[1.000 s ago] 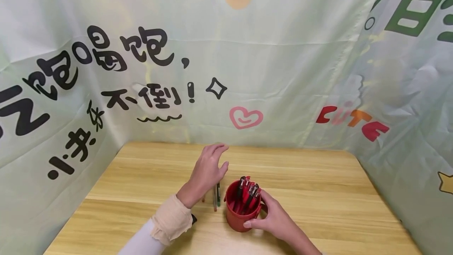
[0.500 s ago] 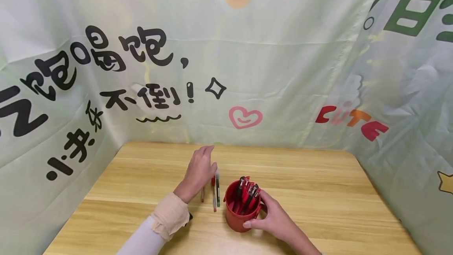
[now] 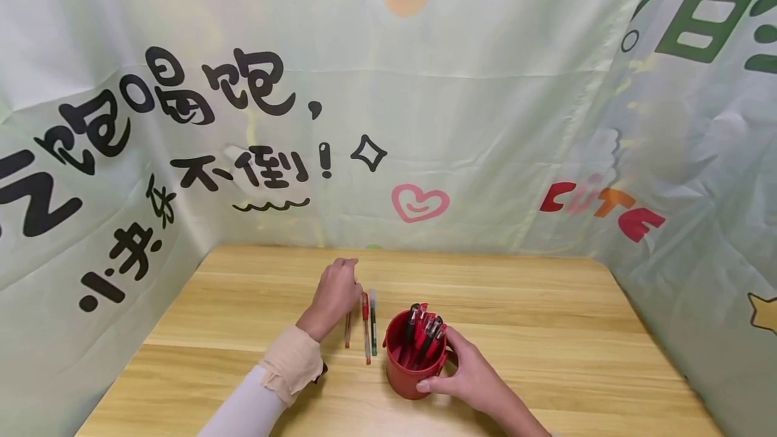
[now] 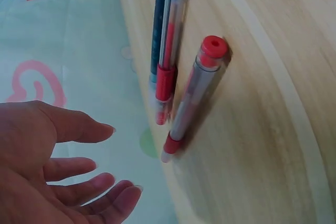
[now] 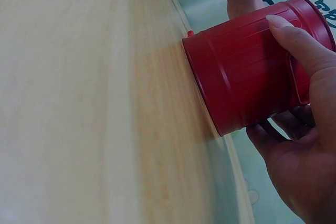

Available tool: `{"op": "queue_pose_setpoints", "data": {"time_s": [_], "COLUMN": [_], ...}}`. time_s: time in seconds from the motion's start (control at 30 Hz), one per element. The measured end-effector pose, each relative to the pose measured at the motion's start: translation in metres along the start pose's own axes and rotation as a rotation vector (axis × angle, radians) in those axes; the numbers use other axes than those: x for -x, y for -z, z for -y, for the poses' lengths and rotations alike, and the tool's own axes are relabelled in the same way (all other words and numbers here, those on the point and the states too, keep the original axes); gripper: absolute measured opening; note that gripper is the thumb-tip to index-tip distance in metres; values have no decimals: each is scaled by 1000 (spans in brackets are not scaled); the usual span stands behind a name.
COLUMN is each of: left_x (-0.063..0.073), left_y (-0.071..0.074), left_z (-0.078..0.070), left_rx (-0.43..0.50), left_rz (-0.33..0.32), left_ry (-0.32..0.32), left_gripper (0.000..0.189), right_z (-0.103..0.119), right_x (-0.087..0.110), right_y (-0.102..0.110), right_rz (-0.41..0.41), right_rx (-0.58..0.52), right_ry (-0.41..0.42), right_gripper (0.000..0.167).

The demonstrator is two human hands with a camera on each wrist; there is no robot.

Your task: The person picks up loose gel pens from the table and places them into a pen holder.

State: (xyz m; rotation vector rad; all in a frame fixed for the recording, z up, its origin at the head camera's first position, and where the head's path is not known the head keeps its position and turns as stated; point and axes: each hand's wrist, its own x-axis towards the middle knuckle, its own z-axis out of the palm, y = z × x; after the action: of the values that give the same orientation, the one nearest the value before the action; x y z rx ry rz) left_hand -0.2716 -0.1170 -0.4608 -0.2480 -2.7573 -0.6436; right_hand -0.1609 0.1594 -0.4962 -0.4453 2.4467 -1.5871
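My right hand [image 3: 470, 373] holds a small red bucket [image 3: 408, 383] upright on the table, thumb and fingers round its side. Several black and red pens [image 3: 423, 339] stand in the bucket. Left of it, a clear pen with a red grip [image 3: 366, 329] and a dark pen with a green tip [image 3: 373, 326] lie side by side. My left hand [image 3: 332, 297] hovers over a third pen [image 3: 348, 332], partly hiding it. In the left wrist view that red-ended pen [image 4: 190, 103] lies apart from the left hand's loosely bent fingers [image 4: 86, 132], which hold nothing.
The wooden table [image 3: 546, 329] reaches back to a printed cloth wall [image 3: 498, 154], with more cloth at both sides. A small black object [image 3: 322, 373] shows beside the left wrist wrap [image 3: 293, 363].
My left hand has moved left and slightly nearer, uncovering more of the pens on the table. My right hand and the red bucket have stayed in place.
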Motion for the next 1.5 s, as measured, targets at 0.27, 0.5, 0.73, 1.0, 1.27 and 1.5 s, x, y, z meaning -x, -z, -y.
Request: {"op": "queue_pose_setpoints", "data": {"time_s": [0.27,0.5,0.73,1.0,1.27,1.5], "left_x": [2,2,1,2,1,-1], "left_y": [-5,-8,-14,-15,-15,-15], "left_z": [6,8,12,13,15,16], "left_rx": [-43,-51,-59,-33,-9,-18], "left_rz": [50,111,137,158,165,166], "left_ry": [-8,12,22,18,37,8], "left_gripper": [38,11,32,54,55,57], "right_z": [-1,-2,-2,-2,-2,0], "right_x": [1,1,1,2,2,1], "right_y": [0,1,0,0,0,-1], "right_rz": [4,4,2,2,3,-6], "right_rx": [-8,-8,-6,-11,-3,8], "right_ry": [-2,4,14,6,5,13], "right_gripper": [93,92,91,92,93,93]}}
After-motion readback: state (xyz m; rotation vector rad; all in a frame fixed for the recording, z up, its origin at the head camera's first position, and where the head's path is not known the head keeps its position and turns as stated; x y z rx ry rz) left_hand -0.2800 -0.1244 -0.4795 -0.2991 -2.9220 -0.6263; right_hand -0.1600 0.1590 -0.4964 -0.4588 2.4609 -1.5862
